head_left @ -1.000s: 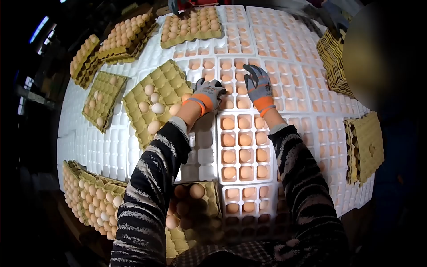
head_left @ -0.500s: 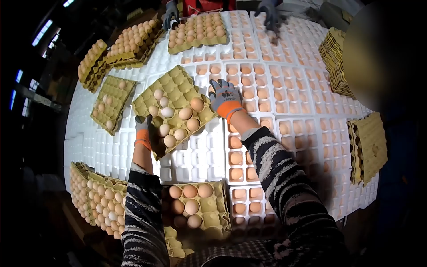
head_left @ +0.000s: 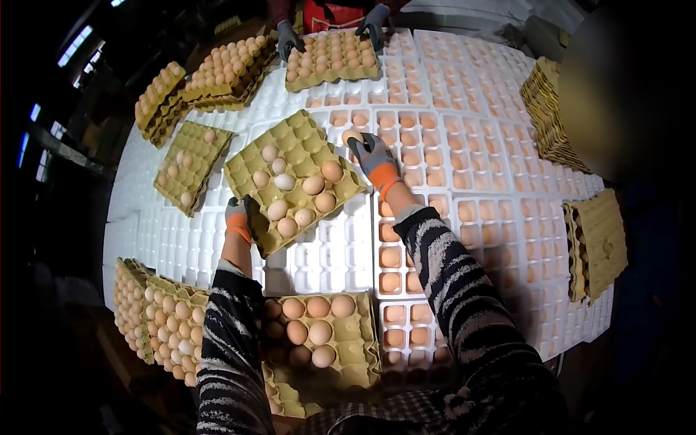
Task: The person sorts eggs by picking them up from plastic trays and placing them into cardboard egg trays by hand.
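Observation:
My left hand (head_left: 239,217), in a grey and orange glove, grips the lower left edge of a tilted pulp egg tray (head_left: 286,138) that holds several eggs. Its fingers are wrapped round the rim. My right hand (head_left: 373,156) is closed on an egg (head_left: 352,137) by its fingertips, just right of the tray's upper corner and over white foam trays. Beneath the pulp tray lies a white foam tray (head_left: 330,250) with unfilled cells. Nearest my body is another pulp tray (head_left: 355,337) with several brown eggs.
White foam trays with eggs (head_left: 482,156) cover the middle and right. Stacked pulp trays (head_left: 547,109) stand right, near a leaning pair (head_left: 598,239). Egg-filled stacks (head_left: 225,69) are at the back left and front left (head_left: 170,326). Across the table, a person's gloved hands (head_left: 288,40) hold an egg tray (head_left: 333,61).
My left hand went from the foam trays to the pulp tray's left edge. My right hand moved left and now has an egg. The co-worker's hand came back to the far tray.

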Available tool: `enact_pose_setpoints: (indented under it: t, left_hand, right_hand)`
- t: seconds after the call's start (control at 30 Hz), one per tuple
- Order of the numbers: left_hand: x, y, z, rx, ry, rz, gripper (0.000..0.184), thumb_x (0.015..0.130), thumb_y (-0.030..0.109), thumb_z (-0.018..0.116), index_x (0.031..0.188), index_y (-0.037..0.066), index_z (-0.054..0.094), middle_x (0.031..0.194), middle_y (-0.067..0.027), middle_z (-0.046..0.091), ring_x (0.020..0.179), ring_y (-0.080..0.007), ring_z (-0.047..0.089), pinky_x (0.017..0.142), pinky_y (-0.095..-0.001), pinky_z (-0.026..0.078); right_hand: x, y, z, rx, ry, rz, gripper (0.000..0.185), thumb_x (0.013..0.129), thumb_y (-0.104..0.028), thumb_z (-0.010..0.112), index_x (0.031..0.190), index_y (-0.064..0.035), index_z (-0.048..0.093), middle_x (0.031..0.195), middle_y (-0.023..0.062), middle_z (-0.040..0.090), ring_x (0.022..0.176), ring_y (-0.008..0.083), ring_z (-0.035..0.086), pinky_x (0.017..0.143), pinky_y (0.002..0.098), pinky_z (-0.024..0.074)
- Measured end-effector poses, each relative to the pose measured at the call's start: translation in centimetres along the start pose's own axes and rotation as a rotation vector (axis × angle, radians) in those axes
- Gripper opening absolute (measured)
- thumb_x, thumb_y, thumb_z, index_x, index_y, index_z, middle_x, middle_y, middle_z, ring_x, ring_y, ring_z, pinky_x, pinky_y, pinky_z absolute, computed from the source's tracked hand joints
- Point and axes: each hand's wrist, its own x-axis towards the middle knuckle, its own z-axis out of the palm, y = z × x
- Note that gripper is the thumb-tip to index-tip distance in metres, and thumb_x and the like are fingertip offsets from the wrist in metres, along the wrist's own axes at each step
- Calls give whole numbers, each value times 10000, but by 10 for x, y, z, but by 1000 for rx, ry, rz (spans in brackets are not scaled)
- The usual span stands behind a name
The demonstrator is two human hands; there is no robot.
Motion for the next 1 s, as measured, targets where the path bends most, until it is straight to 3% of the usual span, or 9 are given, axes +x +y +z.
enact_pose_setpoints:
  t: [0.03,0.2,0.33,0.47,0.57,0.7,0.87,0.93,1.0]
  left_hand:
    - [-2,-2,4,-3,43,55,240,913,172,654,1086,11,612,959,-102,676,790,-210,631,702,-355,518]
    - [-7,16,28,-239,154,306,222,938,-55,472,1112,49,561,797,-16,585,665,-98,561,579,-235,465]
    - [-34,55,58,-321,112,344,264,945,-44,479,1192,10,556,892,-34,621,730,-114,580,646,-240,482]
    - [-76,91,125,-289,-38,243,477,945,79,636,1388,-4,482,1103,-100,666,837,-151,619,747,-277,522]
    - [-134,97,204,-145,-219,237,626,896,153,668,1446,19,399,1126,-93,648,627,-121,533,515,-285,455]
    - [-179,40,319,106,-360,269,678,838,211,701,1398,49,355,936,-117,637,599,-183,577,509,-321,490]
    - [-192,49,333,82,-674,136,716,855,242,683,1455,47,347,1097,-142,651,744,-205,627,606,-332,529]
    - [-219,100,276,1,-796,100,730,890,290,668,1495,45,341,1294,-159,593,986,-213,631,801,-320,536]
    - [-226,120,220,123,-877,262,634,952,260,624,1492,42,372,1439,-116,504,1288,-213,497,1062,-326,410]
  right_hand:
    - [-4,1,10,292,-49,32,510,880,-493,607,1224,-117,590,1138,167,670,1060,352,627,943,441,479]
    - [-24,-34,6,221,-171,145,530,901,-525,563,1225,-106,568,1162,208,663,1086,393,621,928,466,476]
    - [-34,-22,-10,491,57,144,496,905,-459,615,1222,-79,578,1130,205,671,1050,381,638,904,435,491]
    - [-67,1,-97,510,249,40,360,972,-289,617,1195,-7,595,1060,126,656,954,212,607,856,328,484]
    - [-88,54,-169,591,342,113,325,951,-252,661,1146,4,615,1045,72,662,920,150,594,828,292,490]
    - [-114,147,-257,360,441,168,375,933,-269,689,1172,9,614,1083,73,661,945,150,604,840,289,499]
    - [-118,172,-281,124,512,130,441,932,-259,682,1247,31,576,1162,98,641,1006,185,602,900,321,492]
    - [-112,118,-259,-37,599,-93,460,909,-179,696,1282,38,540,1191,124,629,1049,213,611,914,349,502]
    - [-112,18,-223,269,315,-56,409,891,-148,711,1259,-31,578,1150,101,646,1044,198,617,908,341,509]
